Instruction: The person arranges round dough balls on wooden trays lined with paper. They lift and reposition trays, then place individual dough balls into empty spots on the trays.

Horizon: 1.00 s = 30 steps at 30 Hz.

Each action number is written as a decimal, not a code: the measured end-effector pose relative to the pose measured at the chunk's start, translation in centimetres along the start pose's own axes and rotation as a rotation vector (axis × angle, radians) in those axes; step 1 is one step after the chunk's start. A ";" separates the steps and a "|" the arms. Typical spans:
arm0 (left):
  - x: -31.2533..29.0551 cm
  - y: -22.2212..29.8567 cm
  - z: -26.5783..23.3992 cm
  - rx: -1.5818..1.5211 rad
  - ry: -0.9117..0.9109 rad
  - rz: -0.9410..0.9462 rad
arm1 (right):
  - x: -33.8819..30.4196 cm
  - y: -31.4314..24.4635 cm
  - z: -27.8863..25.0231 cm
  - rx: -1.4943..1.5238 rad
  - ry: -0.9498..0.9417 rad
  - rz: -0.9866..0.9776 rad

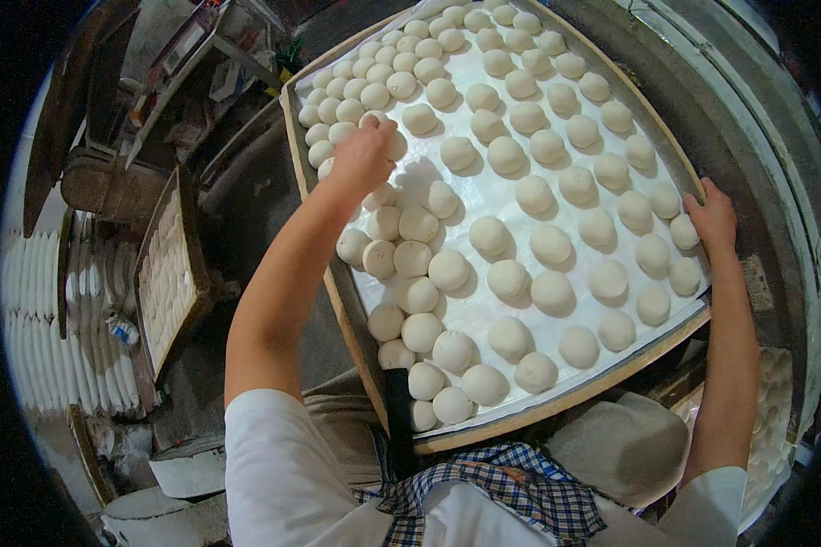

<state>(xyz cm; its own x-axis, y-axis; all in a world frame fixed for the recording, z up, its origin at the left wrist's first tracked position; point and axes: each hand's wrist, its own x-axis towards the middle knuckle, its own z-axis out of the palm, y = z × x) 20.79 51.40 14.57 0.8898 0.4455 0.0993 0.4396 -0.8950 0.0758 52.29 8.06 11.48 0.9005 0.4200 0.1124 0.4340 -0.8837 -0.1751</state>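
Across my lap lies a large wooden-rimmed tray lined with a white sheet. Many round white dough balls sit on it, packed tightly at the far left and spaced apart through the middle and right. My left hand is among the balls at the left side, its fingers curled round a dough ball that shows partly beside them. Other balls under that hand are hidden. With its fingers over the tray's right rim, my right hand grips the edge close to a dough ball.
A smaller tray of pale pieces leans at an angle on the left. Stacked white sacks stand beyond it. A metal frame shelf is at the far left. More pale pieces show below my right arm.
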 end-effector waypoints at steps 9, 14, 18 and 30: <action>-0.8 -0.6 4.4 -0.579 0.080 0.016 | -0.4 -0.2 0.4 0.036 0.004 -0.039; 0.2 -0.1 3.6 -0.175 0.031 0.017 | -0.4 0.6 0.8 0.037 0.049 -0.046; 1.0 -0.9 2.3 -0.063 -0.078 0.041 | -0.2 0.0 0.6 0.026 0.009 -0.062; -4.9 8.3 1.6 -0.153 -0.011 0.066 | -0.4 -0.2 -0.1 0.011 0.015 -0.027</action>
<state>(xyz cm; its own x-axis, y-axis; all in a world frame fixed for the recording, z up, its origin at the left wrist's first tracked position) 20.27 41.70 13.10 0.9179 0.3843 0.0984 0.3567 -0.9081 0.2193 51.81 8.06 11.56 0.8880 0.4406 0.1318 0.4586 -0.8697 -0.1825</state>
